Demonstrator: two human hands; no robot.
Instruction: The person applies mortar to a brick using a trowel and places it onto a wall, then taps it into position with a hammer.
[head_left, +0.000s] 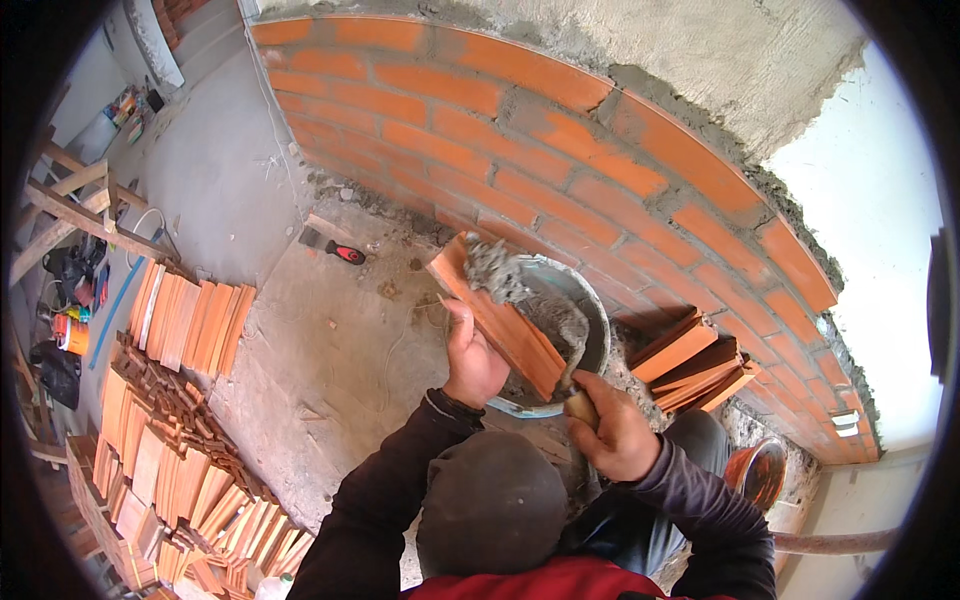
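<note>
My left hand [472,355] holds a long, thin orange brick [518,340] tilted over a round bucket [594,310] of grey mortar. My right hand [610,435] grips the wooden handle of a mortar-caked trowel [568,330], its blade at the brick's far end under a lump of wet grey mortar [492,268]. The bucket sits beside a low brick wall [560,150] with grey joints and rough mortar along its top. Part of the bucket's inside is hidden by the brick.
Several stacks of thin bricks [180,320] lie at left, beside a wooden trestle [85,210] and bags [55,365]. More bricks [670,350] lean near the wall at right, with an orange container [750,470] below. A scraper [345,252] lies on the dusty floor [320,360].
</note>
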